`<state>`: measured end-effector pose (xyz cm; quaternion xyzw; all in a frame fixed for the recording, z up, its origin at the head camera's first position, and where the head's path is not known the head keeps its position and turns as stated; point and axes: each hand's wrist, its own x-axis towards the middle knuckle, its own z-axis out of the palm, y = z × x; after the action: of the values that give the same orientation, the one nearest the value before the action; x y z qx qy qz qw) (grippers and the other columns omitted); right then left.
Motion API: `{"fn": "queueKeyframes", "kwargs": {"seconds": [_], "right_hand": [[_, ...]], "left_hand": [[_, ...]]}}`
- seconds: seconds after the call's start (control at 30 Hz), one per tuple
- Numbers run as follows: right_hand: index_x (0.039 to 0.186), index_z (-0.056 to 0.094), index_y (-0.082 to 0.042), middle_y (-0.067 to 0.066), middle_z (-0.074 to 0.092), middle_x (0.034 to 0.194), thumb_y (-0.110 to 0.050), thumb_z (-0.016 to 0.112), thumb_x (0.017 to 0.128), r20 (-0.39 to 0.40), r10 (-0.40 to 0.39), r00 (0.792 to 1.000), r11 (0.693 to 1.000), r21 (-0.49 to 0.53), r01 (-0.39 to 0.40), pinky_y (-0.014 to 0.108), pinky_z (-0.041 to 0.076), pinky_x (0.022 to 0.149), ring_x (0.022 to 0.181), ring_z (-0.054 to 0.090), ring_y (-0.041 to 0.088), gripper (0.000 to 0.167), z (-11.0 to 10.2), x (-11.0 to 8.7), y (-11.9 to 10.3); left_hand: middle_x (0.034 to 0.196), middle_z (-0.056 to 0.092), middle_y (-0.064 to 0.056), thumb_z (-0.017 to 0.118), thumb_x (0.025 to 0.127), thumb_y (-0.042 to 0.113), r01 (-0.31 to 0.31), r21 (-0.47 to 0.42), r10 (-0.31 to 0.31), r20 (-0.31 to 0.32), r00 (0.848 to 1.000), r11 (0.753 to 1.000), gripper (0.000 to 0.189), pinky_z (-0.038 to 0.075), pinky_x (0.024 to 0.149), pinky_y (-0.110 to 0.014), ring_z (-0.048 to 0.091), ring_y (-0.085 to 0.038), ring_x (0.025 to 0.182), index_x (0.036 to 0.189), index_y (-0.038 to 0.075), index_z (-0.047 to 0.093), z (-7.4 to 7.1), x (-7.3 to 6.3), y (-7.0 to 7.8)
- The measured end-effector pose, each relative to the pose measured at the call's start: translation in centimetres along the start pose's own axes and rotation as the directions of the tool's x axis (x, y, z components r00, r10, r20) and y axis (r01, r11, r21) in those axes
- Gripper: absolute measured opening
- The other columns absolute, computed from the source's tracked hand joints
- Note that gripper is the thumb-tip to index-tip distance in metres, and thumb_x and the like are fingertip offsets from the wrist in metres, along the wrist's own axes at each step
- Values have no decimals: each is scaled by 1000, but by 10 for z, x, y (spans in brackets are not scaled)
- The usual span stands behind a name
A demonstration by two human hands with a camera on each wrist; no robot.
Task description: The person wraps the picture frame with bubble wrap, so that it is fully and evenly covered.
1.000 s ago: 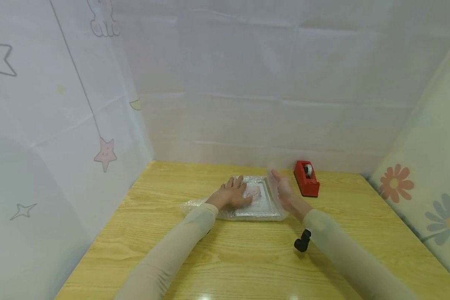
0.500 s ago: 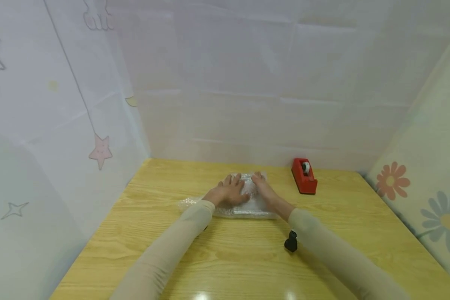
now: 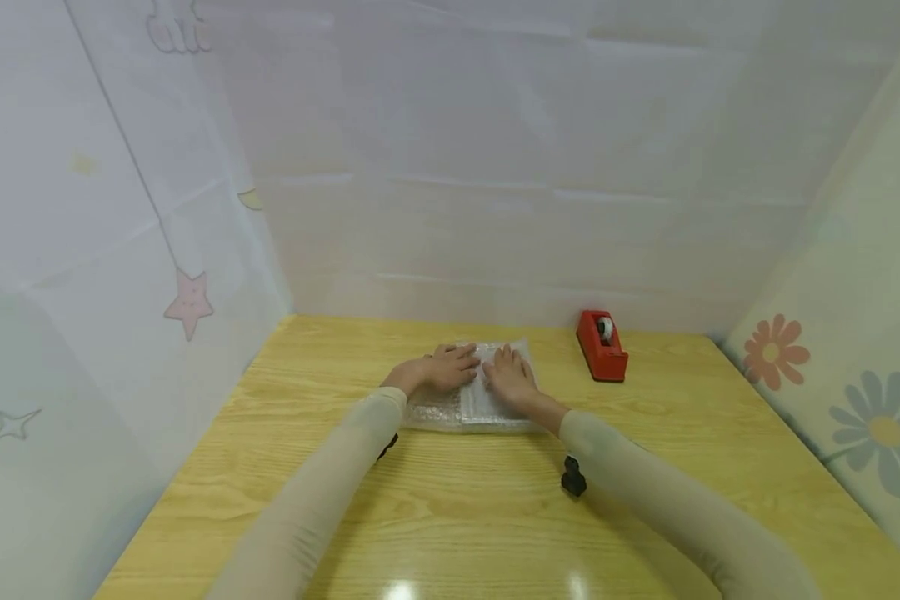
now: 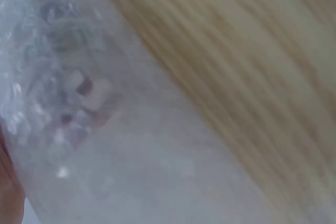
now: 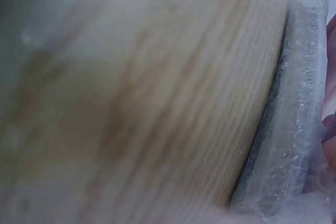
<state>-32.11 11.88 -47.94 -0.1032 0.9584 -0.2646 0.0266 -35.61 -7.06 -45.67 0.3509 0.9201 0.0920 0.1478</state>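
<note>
Bubble wrap (image 3: 433,414) covers a pale, flat picture frame (image 3: 483,405) lying on the wooden table. My left hand (image 3: 450,368) rests on the wrap at the left side, its fingers straight and pointing right. On the right half, my right hand (image 3: 510,380) presses down on the wrapped frame with fingers spread. Close up in the left wrist view, clear bubble wrap (image 4: 63,98) lies over something pinkish, too blurred to tell. The right wrist view has the padded side of the wrap (image 5: 294,108), with fingertips (image 5: 331,150) over its top at the edge.
A red tape dispenser (image 3: 602,346) with a roll of tape stands behind and to the right of the frame. Printed sheets (image 3: 450,208) hang along the back and both sides of the wooden table (image 3: 465,517).
My right hand has brought the right flap of bubble wrap over the frame, moving left, and now lies flat on it. My left hand has slid left.
</note>
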Motion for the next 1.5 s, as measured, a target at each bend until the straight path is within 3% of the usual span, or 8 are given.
{"fn": "queueKeyframes", "kwargs": {"seconds": [0.27, 0.5, 0.77, 1.0, 1.1, 1.23, 1.33, 1.5], "right_hand": [[157, 15, 12, 30, 7, 164, -32, 28, 111, 7, -16, 1000, 983, -183, 16, 55, 5, 119, 151, 4, 44, 65, 4, -5, -1], [159, 12, 9, 28, 2, 165, -38, 26, 111, 39, -14, 999, 972, -235, 23, 56, 3, 119, 152, 0, 43, 68, 6, -7, -4], [159, 11, 7, 27, 0, 166, -44, 25, 111, 43, 5, 999, 965, -263, 7, 53, 1, 119, 152, -1, 42, 72, 5, -6, -7], [158, 11, 10, 30, -3, 164, -47, 28, 109, 131, -6, 991, 968, -248, 39, 54, -2, 119, 151, -4, 44, 77, -1, -8, -3], [159, 7, 8, 31, -8, 163, -62, 30, 105, 258, -53, 965, 972, -207, 109, 55, -6, 118, 150, -9, 45, 92, -10, -4, 7], [160, 6, 6, 31, -7, 164, -70, 33, 101, 384, -161, 909, 943, -211, 256, 56, -2, 118, 151, -8, 43, 100, -25, -7, 16], [160, 12, 4, 30, 2, 164, -67, 32, 103, 368, -236, 900, 897, -273, 347, 56, 5, 119, 151, 0, 43, 94, -28, -14, 20], [161, 14, 3, 28, 3, 165, -69, 28, 103, 317, -275, 908, 874, -310, 374, 55, 6, 119, 152, 2, 43, 93, -21, -18, 25]], "left_hand": [[169, 14, -5, 39, 110, 40, -50, -191, 31, -103, 994, 980, 57, 12, 111, -71, 10, -38, 150, 160, 13, 35, 6, 8, -21], [167, 20, 1, 49, 108, 37, -78, -330, 31, -146, 989, 941, 52, 9, 110, -73, 15, -39, 147, 158, 29, 37, 6, 4, -24], [170, 10, 0, 38, 112, 36, -49, -197, 28, -111, 993, 979, 40, 10, 113, -67, 8, -37, 150, 149, 30, 52, 3, 3, -21], [170, 10, -1, 35, 112, 38, -26, -115, 14, -102, 995, 993, 42, 12, 113, -66, 11, -36, 150, 149, 28, 53, 7, 5, -17], [170, 11, -1, 34, 112, 39, -15, -103, 4, -103, 995, 995, 42, 11, 114, -67, 11, -35, 150, 149, 29, 53, 11, 8, -18], [169, 12, 3, 35, 111, 41, -4, -85, -5, -108, 994, 996, 42, 13, 112, -69, 12, -36, 150, 146, 32, 54, 16, 13, -23], [169, 13, 2, 35, 111, 41, -2, -78, -7, -112, 994, 997, 42, 14, 112, -69, 13, -36, 150, 147, 31, 54, 13, 10, -21], [170, 11, -2, 34, 112, 37, -18, -90, 7, -113, 994, 996, 44, 13, 113, -67, 11, -35, 151, 152, 27, 50, 7, 0, -15]]}}
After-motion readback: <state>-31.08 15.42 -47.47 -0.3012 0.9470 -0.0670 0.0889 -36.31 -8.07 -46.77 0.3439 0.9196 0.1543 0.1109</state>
